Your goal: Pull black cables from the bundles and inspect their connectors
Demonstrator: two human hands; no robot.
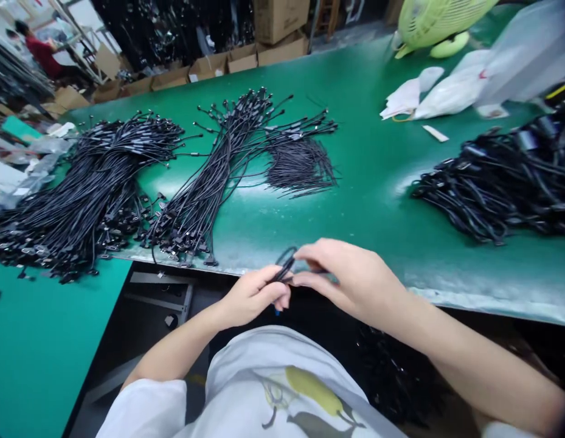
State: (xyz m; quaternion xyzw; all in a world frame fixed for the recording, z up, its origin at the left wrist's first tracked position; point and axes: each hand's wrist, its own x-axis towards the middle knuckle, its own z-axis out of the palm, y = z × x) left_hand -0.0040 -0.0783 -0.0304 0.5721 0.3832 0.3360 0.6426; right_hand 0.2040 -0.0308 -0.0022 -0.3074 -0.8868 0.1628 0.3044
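Observation:
My left hand (255, 297) and my right hand (350, 277) meet at the near edge of the green table (377, 176). Both are closed on one thin black cable (286, 263), which forms a small loop between the fingertips. The left fingers curl around its lower end; the right thumb and forefinger pinch it from the other side. How far the cable runs below the hands is hidden.
Three bundles of black cables lie on the table: a large one at left (81, 188), a middle one (218, 170) with a fan of thin wires (300, 164), and a heap at right (496, 182). Plastic bags (450, 91) and a green fan (432, 21) sit far right; cardboard boxes (246, 58) behind.

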